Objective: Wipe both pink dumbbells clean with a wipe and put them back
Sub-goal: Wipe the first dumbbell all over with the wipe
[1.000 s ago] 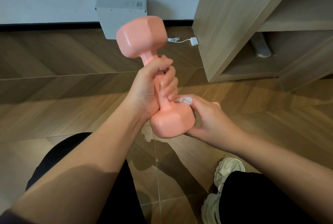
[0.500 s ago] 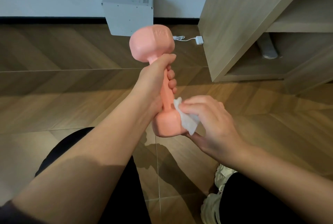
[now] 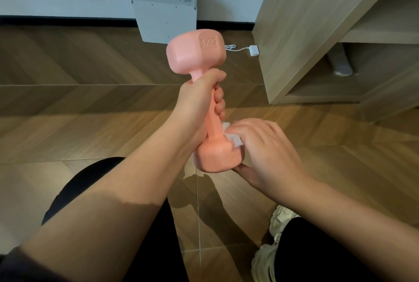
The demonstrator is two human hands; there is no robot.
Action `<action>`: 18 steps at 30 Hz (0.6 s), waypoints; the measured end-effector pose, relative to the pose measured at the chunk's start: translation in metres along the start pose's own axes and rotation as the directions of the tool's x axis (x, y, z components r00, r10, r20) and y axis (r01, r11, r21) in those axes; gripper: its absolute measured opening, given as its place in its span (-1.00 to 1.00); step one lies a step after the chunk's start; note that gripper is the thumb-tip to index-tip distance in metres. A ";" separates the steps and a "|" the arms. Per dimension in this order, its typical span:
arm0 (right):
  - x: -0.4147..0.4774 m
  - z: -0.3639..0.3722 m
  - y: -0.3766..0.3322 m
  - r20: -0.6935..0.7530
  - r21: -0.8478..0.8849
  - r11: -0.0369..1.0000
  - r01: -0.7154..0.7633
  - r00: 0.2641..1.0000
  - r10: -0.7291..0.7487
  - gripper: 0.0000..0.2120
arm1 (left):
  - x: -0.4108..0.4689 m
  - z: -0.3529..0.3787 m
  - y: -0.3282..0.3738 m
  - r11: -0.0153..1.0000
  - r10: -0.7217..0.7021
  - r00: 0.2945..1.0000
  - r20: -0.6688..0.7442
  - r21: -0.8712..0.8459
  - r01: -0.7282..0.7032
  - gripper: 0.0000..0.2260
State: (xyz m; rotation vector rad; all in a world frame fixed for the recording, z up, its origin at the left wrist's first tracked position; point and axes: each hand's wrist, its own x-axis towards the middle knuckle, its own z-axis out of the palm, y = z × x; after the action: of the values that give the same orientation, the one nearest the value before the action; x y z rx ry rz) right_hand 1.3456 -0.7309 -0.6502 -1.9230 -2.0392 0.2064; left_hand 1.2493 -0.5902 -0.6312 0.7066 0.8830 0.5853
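One pink dumbbell [image 3: 196, 53] marked 1KG stands nearly upright in the air above the floor. My left hand [image 3: 199, 100] grips its handle, fingers wrapped round it. My right hand [image 3: 265, 150] holds a white wipe [image 3: 233, 138] against the top of the lower head, with the thumb under that head. Most of the wipe is hidden under my fingers. The second dumbbell is out of view.
A wooden shelf unit [image 3: 317, 32] stands at the right with a grey object [image 3: 340, 61] in its lower compartment. A white flat box [image 3: 165, 18] leans on the wall, and a white cable with plug [image 3: 252, 50] lies beside it. My knees and a white shoe [image 3: 267, 256] are below.
The dumbbell has swung more upright, so the 1KG face now shows. My right hand with the wipe has slid over the lower head, covering more of the wipe.
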 end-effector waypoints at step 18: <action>-0.004 0.002 0.005 -0.021 0.196 0.978 -0.071 0.997 0.077 -0.66 | -0.003 0.005 -0.005 0.998 0.062 0.966 0.252 0.015 -0.068 -0.69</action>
State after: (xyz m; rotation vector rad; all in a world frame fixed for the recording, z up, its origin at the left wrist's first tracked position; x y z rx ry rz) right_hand 1.3495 -0.7340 -0.6540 -1.8709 -1.8554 0.3799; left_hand 1.2529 -0.5970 -0.6316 0.8137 0.6336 0.5308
